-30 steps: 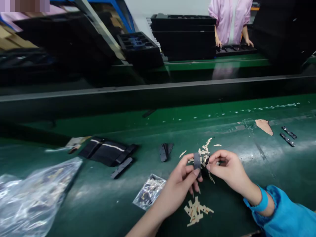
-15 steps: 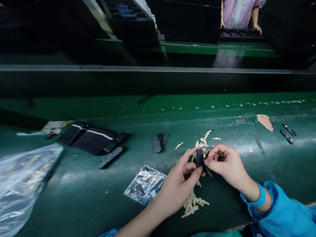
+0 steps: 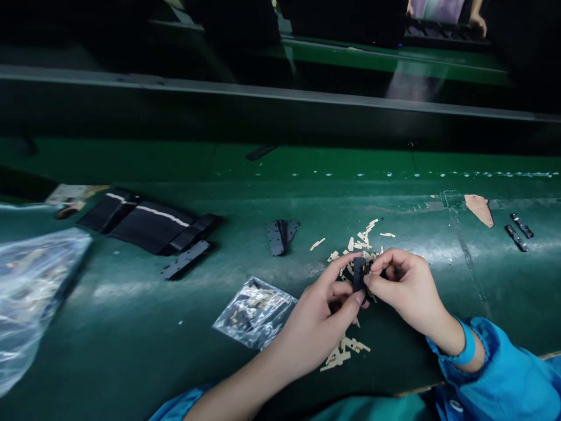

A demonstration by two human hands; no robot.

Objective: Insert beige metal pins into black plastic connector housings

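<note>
My left hand point(image 3: 322, 310) grips a small black plastic part point(image 3: 359, 275) between thumb and fingers, holding it upright above the table. Close on its right side, my right hand point(image 3: 401, 283) pinches at the part's edge; whatever lies between these fingertips is too small to make out. A tiny gold-coloured spot shows on the black part. Behind and below the hands lie loose cream-coloured strips point(image 3: 367, 233), with a second heap of strips point(image 3: 339, 358) nearer to me. A clear plastic bag of small pieces point(image 3: 254, 313) rests beside my left forearm.
Black flat plates point(image 3: 280, 235) lie fanned left of the hands. Further left are a stack of black strips point(image 3: 149, 221), one more plate point(image 3: 186, 260) and a large clear bag point(image 3: 35, 298). Two black parts point(image 3: 517, 237) and a tan piece point(image 3: 479, 209) sit right. A person's hand point(image 3: 477, 23) shows across.
The camera view has tipped down, so the far bench sits higher in the picture. The black part has turned slightly between my hands, which stay in nearly the same place.
</note>
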